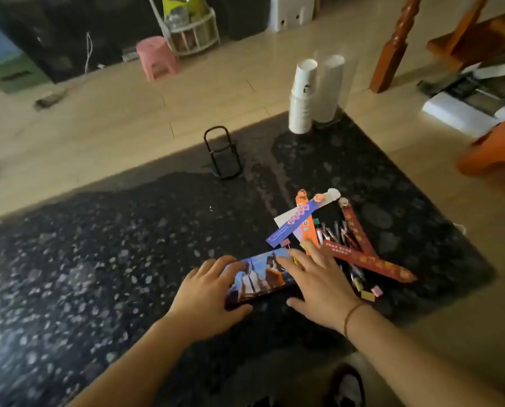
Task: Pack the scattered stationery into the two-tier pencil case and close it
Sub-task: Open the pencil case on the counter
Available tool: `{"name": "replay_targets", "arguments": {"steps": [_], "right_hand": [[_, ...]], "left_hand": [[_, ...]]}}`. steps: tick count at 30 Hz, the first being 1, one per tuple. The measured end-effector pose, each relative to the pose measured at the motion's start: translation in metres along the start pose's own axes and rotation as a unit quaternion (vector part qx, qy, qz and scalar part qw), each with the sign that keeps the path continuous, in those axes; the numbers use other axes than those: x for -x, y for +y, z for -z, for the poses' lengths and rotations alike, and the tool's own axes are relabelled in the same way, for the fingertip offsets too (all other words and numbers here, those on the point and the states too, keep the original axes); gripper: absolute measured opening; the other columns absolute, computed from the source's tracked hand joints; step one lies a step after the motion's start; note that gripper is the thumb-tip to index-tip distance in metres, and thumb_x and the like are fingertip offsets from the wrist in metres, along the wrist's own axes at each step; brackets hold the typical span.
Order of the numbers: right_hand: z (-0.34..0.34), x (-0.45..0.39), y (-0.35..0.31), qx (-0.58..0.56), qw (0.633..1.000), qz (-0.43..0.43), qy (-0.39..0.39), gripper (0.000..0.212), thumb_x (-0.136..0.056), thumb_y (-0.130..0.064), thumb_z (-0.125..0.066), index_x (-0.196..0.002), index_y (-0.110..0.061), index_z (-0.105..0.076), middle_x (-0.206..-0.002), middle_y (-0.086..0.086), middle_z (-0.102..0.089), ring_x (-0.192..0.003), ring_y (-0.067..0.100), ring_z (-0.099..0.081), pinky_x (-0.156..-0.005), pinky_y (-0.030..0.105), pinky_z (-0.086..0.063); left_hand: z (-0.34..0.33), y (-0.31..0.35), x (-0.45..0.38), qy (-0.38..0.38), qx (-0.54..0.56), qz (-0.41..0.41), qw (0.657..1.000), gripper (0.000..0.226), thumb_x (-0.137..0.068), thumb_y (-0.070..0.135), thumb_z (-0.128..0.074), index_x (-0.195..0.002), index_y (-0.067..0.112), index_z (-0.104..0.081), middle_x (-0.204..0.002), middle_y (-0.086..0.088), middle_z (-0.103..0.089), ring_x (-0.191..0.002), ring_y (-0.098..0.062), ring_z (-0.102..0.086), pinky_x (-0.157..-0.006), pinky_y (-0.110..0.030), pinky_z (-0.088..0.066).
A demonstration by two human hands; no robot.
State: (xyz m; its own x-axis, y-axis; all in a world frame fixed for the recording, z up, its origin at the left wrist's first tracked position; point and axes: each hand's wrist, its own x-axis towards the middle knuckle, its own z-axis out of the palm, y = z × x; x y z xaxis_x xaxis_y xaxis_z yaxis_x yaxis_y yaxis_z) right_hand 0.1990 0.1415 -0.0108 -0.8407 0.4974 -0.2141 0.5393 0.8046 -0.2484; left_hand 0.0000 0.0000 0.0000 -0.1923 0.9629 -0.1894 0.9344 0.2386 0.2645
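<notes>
The pencil case (260,277), a flat box with a printed picture of figures on its lid, lies closed on the dark speckled table (98,259). My left hand (207,292) grips its left end, fingers over the top edge and thumb at the near side. My right hand (318,283) rests spread over its right end. Just right of the case lies a heap of stationery: a blue ruler (292,224), an orange ruler (305,218), two dark red rulers (365,259), several pens (336,233) and small erasers (371,293).
A black wire stand (223,154) sits mid-table. Two stacks of white paper cups (302,95) stand at the far edge. The table's right edge runs close past the stationery heap. A pink stool (155,57) and an orange stool (495,154) stand on the floor.
</notes>
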Motion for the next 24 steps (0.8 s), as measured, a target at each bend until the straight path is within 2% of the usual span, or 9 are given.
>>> {"name": "replay_targets", "arguments": {"steps": [2, 5, 8, 11, 13, 17, 20, 22, 24], "right_hand": [[-0.019, -0.012, 0.005, 0.046, 0.999, 0.013, -0.004, 0.088, -0.079, -0.06, -0.059, -0.148, -0.03, -0.013, -0.158, 0.003, -0.01, -0.145, 0.03, 0.01, -0.114, 0.053, 0.0], [-0.061, -0.035, 0.017, 0.118, 0.993, 0.011, 0.025, 0.094, -0.077, -0.072, -0.05, -0.149, -0.03, -0.008, -0.16, 0.007, -0.005, -0.144, 0.033, 0.018, -0.112, 0.058, 0.012], [-0.092, -0.039, 0.016, 0.162, 0.984, 0.023, 0.075, 0.085, -0.08, -0.074, -0.04, -0.149, -0.03, -0.017, -0.159, 0.01, -0.011, -0.145, 0.033, 0.015, -0.11, 0.06, 0.016], [-0.111, -0.035, 0.012, 0.17, 0.977, 0.013, 0.129, 0.075, -0.085, -0.066, -0.041, -0.148, -0.028, -0.024, -0.158, 0.01, -0.019, -0.146, 0.032, 0.006, -0.11, 0.059, 0.017], [-0.115, -0.027, 0.007, 0.17, 0.975, 0.003, 0.139, 0.072, -0.088, -0.062, -0.043, -0.149, -0.028, -0.024, -0.158, 0.009, -0.021, -0.147, 0.032, 0.004, -0.111, 0.058, 0.014], [-0.119, -0.003, -0.016, 0.161, 0.98, -0.019, 0.111, 0.071, -0.086, -0.058, -0.051, -0.147, -0.025, -0.031, -0.153, 0.01, -0.031, -0.146, 0.033, 0.0, -0.114, 0.059, 0.001], [-0.128, 0.02, -0.022, 0.134, 0.985, -0.026, 0.104, 0.07, -0.079, -0.06, -0.06, -0.139, -0.028, -0.044, -0.143, 0.007, -0.047, -0.143, 0.036, -0.019, -0.112, 0.057, -0.01], [-0.13, 0.034, -0.015, 0.128, 0.984, -0.035, 0.118, 0.07, -0.072, -0.061, -0.066, -0.133, -0.03, -0.049, -0.136, 0.003, -0.052, -0.138, 0.036, -0.03, -0.109, 0.056, -0.025], [-0.128, 0.045, -0.006, 0.117, 0.981, -0.07, 0.134, 0.073, -0.067, -0.064, -0.068, -0.129, -0.03, -0.051, -0.13, 0.002, -0.054, -0.129, 0.033, -0.037, -0.099, 0.051, -0.039]], "left_hand": [[-0.02, -0.015, -0.006, 0.012, -0.014, -0.008, 1.0, 0.086, -0.066, 0.079, -0.053, -0.139, 0.037, -0.036, -0.141, 0.009, -0.046, -0.123, -0.022, -0.051, -0.097, -0.042, -0.047], [-0.07, -0.047, -0.017, 0.015, -0.074, -0.008, 0.997, 0.102, -0.063, 0.087, -0.047, -0.148, 0.038, -0.023, -0.151, 0.007, -0.035, -0.134, -0.023, -0.04, -0.108, -0.045, -0.038], [-0.106, -0.072, -0.021, 0.026, -0.071, -0.016, 0.997, 0.107, -0.063, 0.09, -0.044, -0.151, 0.039, -0.011, -0.157, 0.008, -0.023, -0.141, -0.02, -0.028, -0.114, -0.042, -0.03], [-0.125, -0.084, -0.02, 0.086, -0.021, -0.031, 0.996, 0.103, -0.065, 0.083, -0.053, -0.151, 0.039, -0.018, -0.151, 0.011, -0.032, -0.136, -0.017, -0.033, -0.111, -0.039, -0.031], [-0.132, -0.086, -0.017, 0.113, 0.028, -0.043, 0.992, 0.098, -0.065, 0.077, -0.059, -0.149, 0.038, -0.025, -0.147, 0.012, -0.037, -0.133, -0.014, -0.035, -0.111, -0.039, -0.03], [-0.138, -0.091, 0.003, 0.132, 0.108, -0.084, 0.982, 0.093, -0.066, 0.07, -0.068, -0.145, 0.031, -0.037, -0.14, 0.016, -0.038, -0.129, -0.006, -0.033, -0.112, -0.038, -0.034], [-0.141, -0.091, 0.017, 0.129, 0.094, -0.122, 0.98, 0.092, -0.068, 0.075, -0.066, -0.144, 0.031, -0.039, -0.143, 0.015, -0.04, -0.13, -0.006, -0.036, -0.11, -0.033, -0.036], [-0.142, -0.087, 0.02, 0.125, 0.063, -0.131, 0.982, 0.091, -0.067, 0.079, -0.062, -0.144, 0.036, -0.039, -0.146, 0.015, -0.042, -0.132, -0.007, -0.04, -0.11, -0.031, -0.036], [-0.137, -0.081, 0.02, 0.115, 0.049, -0.133, 0.983, 0.09, -0.066, 0.082, -0.061, -0.142, 0.04, -0.04, -0.147, 0.019, -0.041, -0.131, -0.003, -0.042, -0.11, -0.027, -0.033]]}}
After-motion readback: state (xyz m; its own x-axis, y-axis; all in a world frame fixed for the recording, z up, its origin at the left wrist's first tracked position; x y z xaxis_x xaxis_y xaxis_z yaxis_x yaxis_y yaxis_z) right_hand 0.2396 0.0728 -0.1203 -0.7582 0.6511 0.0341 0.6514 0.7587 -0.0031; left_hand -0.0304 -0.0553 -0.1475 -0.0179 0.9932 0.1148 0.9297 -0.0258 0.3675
